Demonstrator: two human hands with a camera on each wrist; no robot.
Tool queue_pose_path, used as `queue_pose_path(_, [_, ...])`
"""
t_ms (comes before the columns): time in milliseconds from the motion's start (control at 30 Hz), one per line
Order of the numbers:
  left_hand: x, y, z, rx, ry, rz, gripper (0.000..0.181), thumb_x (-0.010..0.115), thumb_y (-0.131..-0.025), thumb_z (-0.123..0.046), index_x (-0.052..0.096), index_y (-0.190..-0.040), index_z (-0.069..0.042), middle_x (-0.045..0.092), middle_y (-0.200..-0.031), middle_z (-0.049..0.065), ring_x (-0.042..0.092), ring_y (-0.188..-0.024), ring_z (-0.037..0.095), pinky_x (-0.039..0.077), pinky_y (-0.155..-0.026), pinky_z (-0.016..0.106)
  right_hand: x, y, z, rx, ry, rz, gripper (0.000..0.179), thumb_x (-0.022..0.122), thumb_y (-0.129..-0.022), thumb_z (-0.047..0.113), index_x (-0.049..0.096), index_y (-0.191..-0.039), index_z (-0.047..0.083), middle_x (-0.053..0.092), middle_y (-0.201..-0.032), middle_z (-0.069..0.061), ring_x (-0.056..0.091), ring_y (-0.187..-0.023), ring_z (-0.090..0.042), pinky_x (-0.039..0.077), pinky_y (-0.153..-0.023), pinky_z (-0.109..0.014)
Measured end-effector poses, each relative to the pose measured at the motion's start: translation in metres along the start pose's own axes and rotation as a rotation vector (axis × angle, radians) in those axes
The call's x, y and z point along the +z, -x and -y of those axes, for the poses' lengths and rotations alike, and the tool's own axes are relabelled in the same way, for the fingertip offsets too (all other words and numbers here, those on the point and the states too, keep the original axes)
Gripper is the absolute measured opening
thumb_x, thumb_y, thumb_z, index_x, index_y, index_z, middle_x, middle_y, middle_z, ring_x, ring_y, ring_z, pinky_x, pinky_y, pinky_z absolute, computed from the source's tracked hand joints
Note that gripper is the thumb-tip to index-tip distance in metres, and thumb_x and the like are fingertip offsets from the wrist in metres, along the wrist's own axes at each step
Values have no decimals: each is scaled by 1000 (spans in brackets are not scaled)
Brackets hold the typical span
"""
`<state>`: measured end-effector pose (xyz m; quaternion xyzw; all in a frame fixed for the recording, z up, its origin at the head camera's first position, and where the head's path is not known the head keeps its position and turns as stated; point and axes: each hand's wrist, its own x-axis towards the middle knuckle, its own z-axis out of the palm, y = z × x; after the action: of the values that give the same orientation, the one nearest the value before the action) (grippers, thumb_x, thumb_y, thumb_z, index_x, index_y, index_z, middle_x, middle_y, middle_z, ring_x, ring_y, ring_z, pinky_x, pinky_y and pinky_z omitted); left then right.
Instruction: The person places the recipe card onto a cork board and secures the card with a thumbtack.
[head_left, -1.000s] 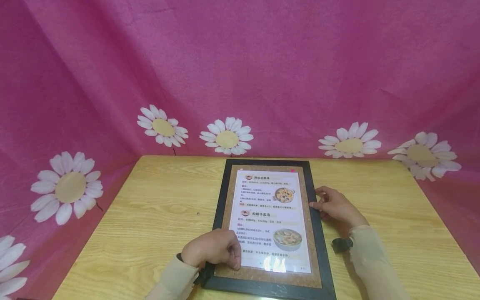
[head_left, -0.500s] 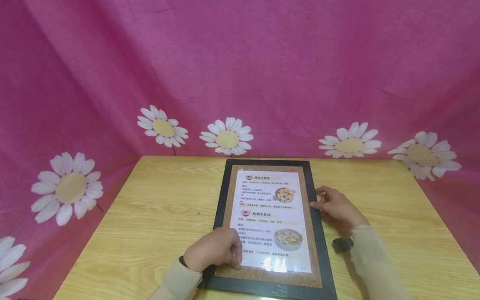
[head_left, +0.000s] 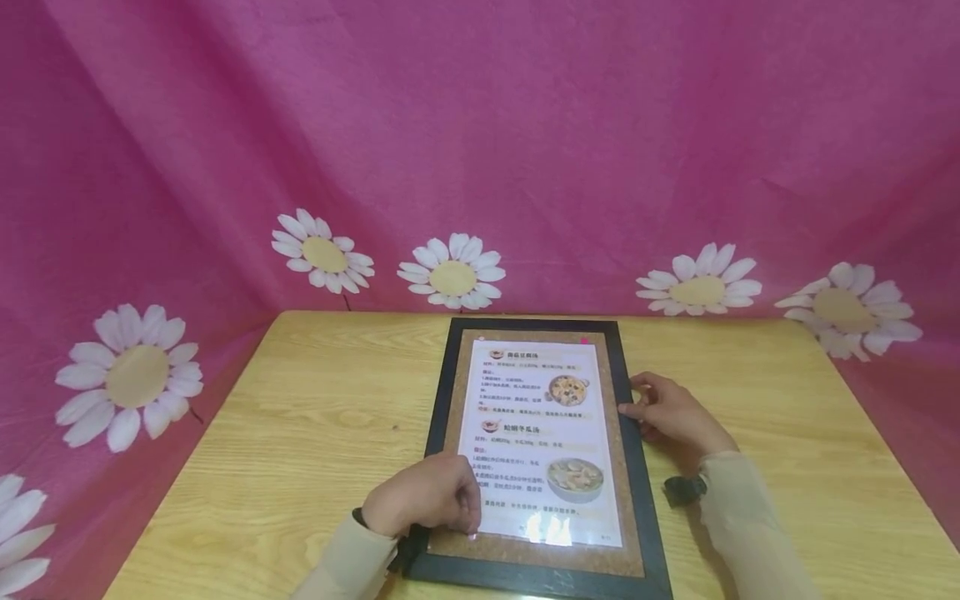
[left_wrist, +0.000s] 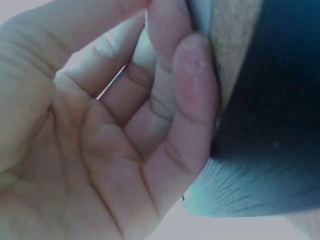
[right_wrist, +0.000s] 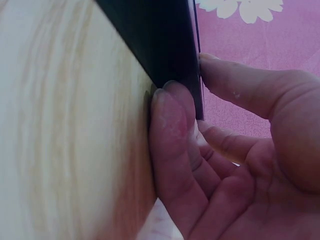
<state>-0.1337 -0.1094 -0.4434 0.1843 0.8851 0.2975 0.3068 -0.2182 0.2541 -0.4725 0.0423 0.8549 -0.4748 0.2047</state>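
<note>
A black-framed corkboard [head_left: 570, 563] lies on the table, with a printed recipe sheet [head_left: 525, 442] on it. A pink push pin [head_left: 585, 340] marks the sheet's top right corner, and a pale pin [head_left: 482, 338] its top left. At the lower left corner my left hand [head_left: 420, 500] bends over the board; its thumb and index finger pinch a small pinkish push pin [head_left: 472, 537], mostly hidden. My right hand [head_left: 671, 412] grips the board's right edge, thumb on the black frame [right_wrist: 165, 40] and other fingers along its side against the table.
The wooden table [head_left: 322, 400] extends on both sides of the board. Behind it hangs a pink curtain [head_left: 525, 167] printed with white daisies. Each wrist wears a dark strap [head_left: 684, 490]. Light glares off the lower part of the sheet.
The left hand has shifted slightly at the sheet's lower left corner, and a small pinkish spot now shows beneath its fingertips. The right hand and board stay in place.
</note>
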Motion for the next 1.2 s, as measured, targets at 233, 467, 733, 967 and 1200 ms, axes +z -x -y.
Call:
queue_pose_path(233, [2,4,-4,-19,-46,-27,22,80,-69,-4,69,-59,-19,60,-58,-6,49,-49,9,37,-44,23,-1,1,2,-38,5,7,63,70,-88,32,42,-137,5,55,-91,-10,55,-75,-21,50,-67,-31])
queue_pose_path(467, [3,8,-13,-13,-157,-50,22,78,-73,-8,66,-58,-20,56,-56,-7,50,-50,9,39,-45,24,-2,0,2,-25,-3,1,65,70,-88,33,41,-138,6,54,-93,-10,55,-76,-22,49,-68,-31])
queue_pose_path(733, [-18,7,0,140,-105,-66,11,72,-84,-13,74,-75,-19,63,-67,-10,52,-55,5,42,-50,21,2,1,1,6,-40,9,70,71,-87,35,37,-142,6,54,-100,-12,55,-83,-23,51,-72,-31])
queue_pose_path(967, [-56,10,33,150,-83,-262,10,67,-91,-20,75,-89,-15,67,-76,-9,54,-65,6,45,-60,21,1,-3,0,-33,-14,9,63,70,-89,30,40,-138,4,56,-95,-10,55,-78,-22,51,-70,-31])
queue_pose_path(1200, [-77,8,69,45,-123,-485,9,67,-91,-18,73,-97,-14,69,-84,-6,59,-76,7,49,-72,27,1,-1,0,-25,4,9,66,70,-88,32,38,-140,4,55,-96,-10,56,-79,-22,51,-69,-31])
